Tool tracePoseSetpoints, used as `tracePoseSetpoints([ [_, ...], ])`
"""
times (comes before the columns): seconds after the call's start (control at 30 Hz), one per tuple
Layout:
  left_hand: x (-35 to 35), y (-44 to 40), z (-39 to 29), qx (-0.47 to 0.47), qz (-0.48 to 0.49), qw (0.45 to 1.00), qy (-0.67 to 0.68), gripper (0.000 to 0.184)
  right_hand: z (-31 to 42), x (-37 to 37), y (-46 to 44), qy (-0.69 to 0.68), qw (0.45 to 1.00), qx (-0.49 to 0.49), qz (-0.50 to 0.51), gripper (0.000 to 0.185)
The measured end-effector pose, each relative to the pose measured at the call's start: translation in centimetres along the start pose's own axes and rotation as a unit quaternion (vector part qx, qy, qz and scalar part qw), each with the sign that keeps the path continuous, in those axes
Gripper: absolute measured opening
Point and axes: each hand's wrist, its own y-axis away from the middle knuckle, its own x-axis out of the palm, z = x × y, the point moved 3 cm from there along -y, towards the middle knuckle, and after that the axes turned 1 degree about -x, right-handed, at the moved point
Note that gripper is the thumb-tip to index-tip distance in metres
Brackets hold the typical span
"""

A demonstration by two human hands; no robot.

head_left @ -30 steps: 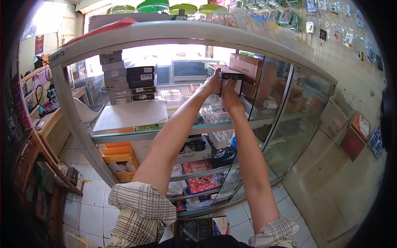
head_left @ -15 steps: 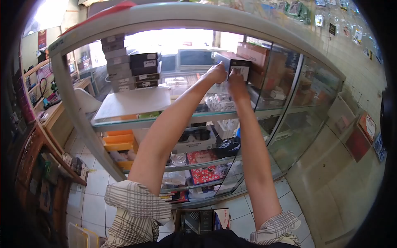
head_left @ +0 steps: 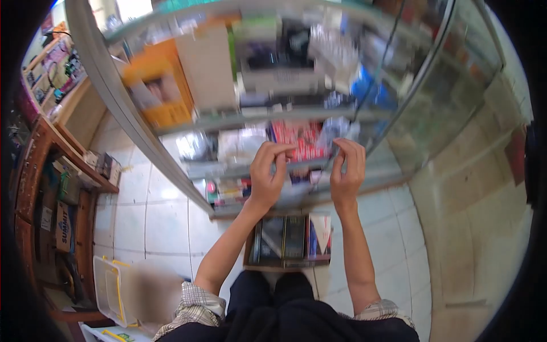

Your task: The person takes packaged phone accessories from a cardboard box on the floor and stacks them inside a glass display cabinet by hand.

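Note:
My left hand (head_left: pixel 269 175) hangs in the air before the glass display case, its fingers bent forward and the thumb apart, with nothing in it. Level with it, my right hand (head_left: pixel 348 171) is also empty, fingers curved and thumb apart. Behind them, on a low shelf of the case, lies a red patterned package (head_left: pixel 297 137) beside some clear plastic wrapping (head_left: pixel 337 132). Below and between my forearms is an open carton (head_left: pixel 249 257) close to my legs, holding several boxes, among them a dark box (head_left: pixel 293 236) and a white-and-blue box (head_left: pixel 320 235).
The case's metal frame (head_left: pixel 122 97) slants down on the left. Its shelves hold orange packages (head_left: pixel 159 85) and a blue bag (head_left: pixel 364 85). A wooden shelf unit (head_left: pixel 31 171) and a clear plastic container (head_left: pixel 108 288) stand left; a panel (head_left: pixel 456 228) stands right.
Both hands have come away from the dark box on the upper shelf, down and back toward me. They are now empty. My view has tilted down toward the carton.

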Motion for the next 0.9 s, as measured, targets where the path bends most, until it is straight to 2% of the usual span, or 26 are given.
tracePoseSetpoints([
  [0.03,0.9,4.0,1.9,-0.028,0.012,1.000,0.006,0.016,-1.5,-0.3,4.2,0.017,0.998,0.042,0.034,0.024],
  [0.1,3.0,11.6,5.9,-0.199,0.040,0.979,0.037,0.016,-3.3,-1.5,12.0,0.050,0.989,0.106,0.088,0.022],
  [0.13,3.8,15.3,6.7,-0.228,0.064,0.971,0.034,0.018,-4.2,-2.1,15.4,0.072,0.979,0.148,0.121,0.020],
  [0.17,4.8,18.8,7.4,-0.251,0.084,0.964,0.036,0.020,-5.2,-2.9,19.1,0.053,0.963,0.210,0.163,0.023],
  [0.2,5.9,22.2,8.1,-0.271,0.105,0.956,0.037,0.023,-5.8,-3.9,22.6,0.056,0.960,0.217,0.166,0.023],
  [0.27,7.9,28.0,9.2,-0.285,0.133,0.949,0.017,0.030,-7.3,-5.4,28.3,0.088,0.937,0.269,0.205,0.033],
  [0.33,9.9,32.1,10.1,-0.350,0.194,0.917,0.014,0.043,-8.0,-5.8,33.4,0.057,0.895,0.347,0.276,0.045],
  [0.37,10.9,33.8,10.5,-0.347,0.197,0.917,0.013,0.043,-8.3,-5.7,35.3,0.060,0.878,0.356,0.314,0.052],
  [0.4,11.9,35.6,11.3,-0.383,0.214,0.897,-0.061,0.051,-8.5,-5.6,36.9,0.060,0.879,0.357,0.310,0.052],
  [0.43,12.5,36.5,11.7,-0.416,0.228,0.870,-0.135,0.059,-9.0,-5.3,38.5,0.071,0.855,0.408,0.312,0.055],
  [0.47,12.9,37.2,11.9,-0.415,0.229,0.870,-0.137,0.059,-9.5,-5.1,40.2,0.081,0.827,0.459,0.315,0.059],
  [0.53,13.6,38.4,12.7,-0.447,0.313,0.831,-0.108,0.071,-9.8,-4.9,41.1,0.068,0.829,0.456,0.317,0.063],
  [0.57,13.9,38.6,13.1,-0.395,0.366,0.835,-0.115,0.070,-10.0,-4.8,41.6,0.053,0.834,0.453,0.309,0.063],
  [0.63,14.0,38.5,12.8,-0.406,0.350,0.839,-0.096,0.069,-9.9,-4.8,42.1,0.038,0.837,0.453,0.303,0.062],
  [0.7,14.0,38.3,12.3,-0.419,0.330,0.843,-0.074,0.068,-9.7,-5.1,42.1,0.092,0.876,0.381,0.283,0.058],
  [0.73,13.7,38.0,12.0,-0.411,0.313,0.855,-0.054,0.067,-9.3,-5.3,41.1,0.092,0.874,0.382,0.285,0.058],
  [0.8,13.6,37.7,11.6,-0.407,0.297,0.863,-0.036,0.066,-8.4,-5.6,38.9,-0.109,0.827,0.504,0.224,0.060],
  [0.87,13.7,37.1,11.1,-0.380,0.204,0.902,0.005,0.066,-6.3,-6.0,35.6,-0.153,0.808,0.529,0.209,0.062],
  [0.9,13.3,35.3,9.6,-0.384,0.188,0.904,0.026,0.068,-5.6,-6.2,34.2,-0.196,0.791,0.547,0.189,0.064],
])
